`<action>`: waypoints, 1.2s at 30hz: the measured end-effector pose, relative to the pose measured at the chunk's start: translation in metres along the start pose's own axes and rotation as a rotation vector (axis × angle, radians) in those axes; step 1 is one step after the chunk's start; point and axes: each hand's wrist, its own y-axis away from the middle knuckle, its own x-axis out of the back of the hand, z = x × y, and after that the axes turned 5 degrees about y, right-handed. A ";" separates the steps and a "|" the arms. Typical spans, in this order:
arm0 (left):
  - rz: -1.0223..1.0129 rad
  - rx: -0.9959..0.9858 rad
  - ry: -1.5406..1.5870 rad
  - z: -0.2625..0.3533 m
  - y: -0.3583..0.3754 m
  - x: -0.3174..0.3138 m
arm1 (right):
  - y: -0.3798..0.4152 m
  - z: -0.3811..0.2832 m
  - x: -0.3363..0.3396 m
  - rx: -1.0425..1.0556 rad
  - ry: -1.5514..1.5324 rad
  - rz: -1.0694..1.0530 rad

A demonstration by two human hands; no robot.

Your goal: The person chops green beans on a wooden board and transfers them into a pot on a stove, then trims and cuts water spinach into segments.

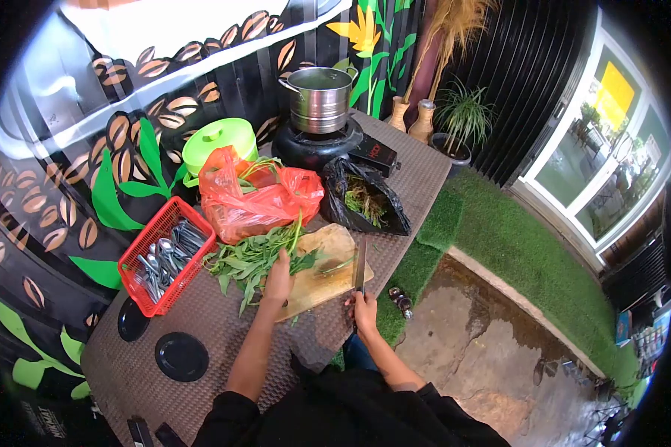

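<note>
My left hand (279, 279) is closed on a bunch of leafy greens (246, 259) with long stems. The bunch lies across the left part of a wooden cutting board (322, 286). In my right hand (364, 310) is the handle of a knife (361, 264), its blade pointing away from me along the board's right edge. A few loose stems and leaf bits rest on the board. Behind the greens sits a red plastic bag (257, 195) with more greens showing. To its right, a black plastic bag (361, 203) gapes around cut stems and roots.
A red basket (167, 255) of spoons and forks stands at the left, near two black plates (181, 356). At the back are a lime-green lidded container (218, 145) and a steel pot (320, 100) on a black stove (317, 145). The table's right edge (417, 223) drops to artificial grass.
</note>
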 end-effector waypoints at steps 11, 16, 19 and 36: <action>0.076 -0.170 0.130 0.043 -0.016 -0.031 | -0.012 -0.001 0.010 0.134 0.244 0.038; -0.118 -0.114 0.055 0.047 -0.030 -0.070 | -0.022 0.018 0.017 0.162 0.311 0.046; -0.179 0.008 0.055 0.044 -0.036 -0.074 | -0.015 0.011 0.015 0.145 0.280 0.031; 0.025 -0.127 -0.100 0.027 -0.014 0.027 | -0.003 0.001 0.003 0.094 0.215 -0.046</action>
